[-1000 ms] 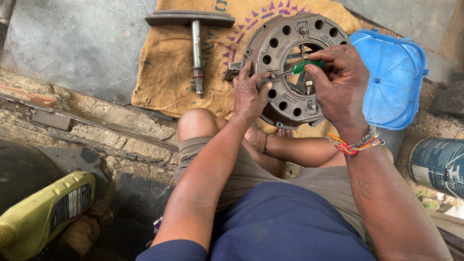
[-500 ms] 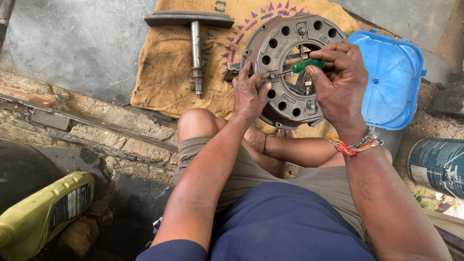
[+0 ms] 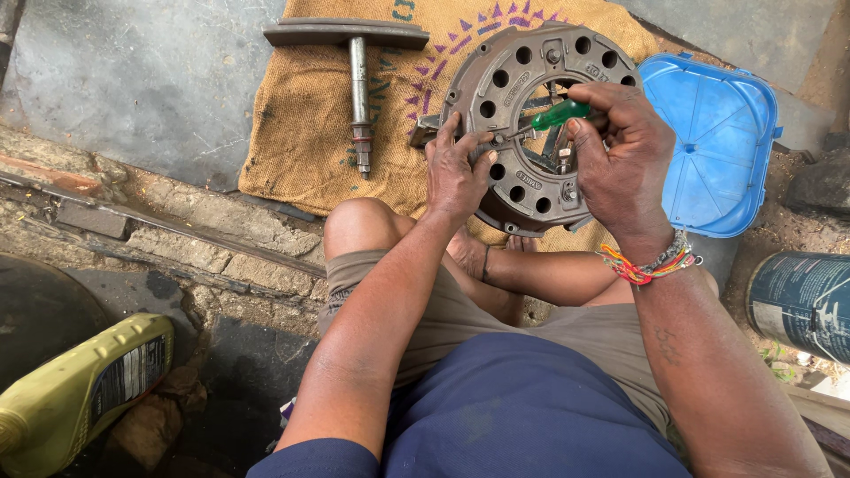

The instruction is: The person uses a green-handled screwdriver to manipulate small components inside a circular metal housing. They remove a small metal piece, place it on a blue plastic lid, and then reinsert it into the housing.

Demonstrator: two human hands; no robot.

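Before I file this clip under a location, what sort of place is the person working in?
Probably an informal outdoor repair spot for vehicle parts. The person sits on bare ground, the left hand steadying a round perforated metal housing on burlap sacking, the right hand working a green-handled screwdriver. A yellow oil bottle lies nearby.

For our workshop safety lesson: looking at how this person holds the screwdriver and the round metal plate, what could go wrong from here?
1. The green-handled screwdriver in the right hand points toward the left hand, whose fingers steady the metal plate. A slip could jab them.
2. The plate leans against the person's bare legs over a sack, not clamped. It might shift or drop onto the legs.
3. Both hands are bare against the plate's metal edges, so cuts seem possible.
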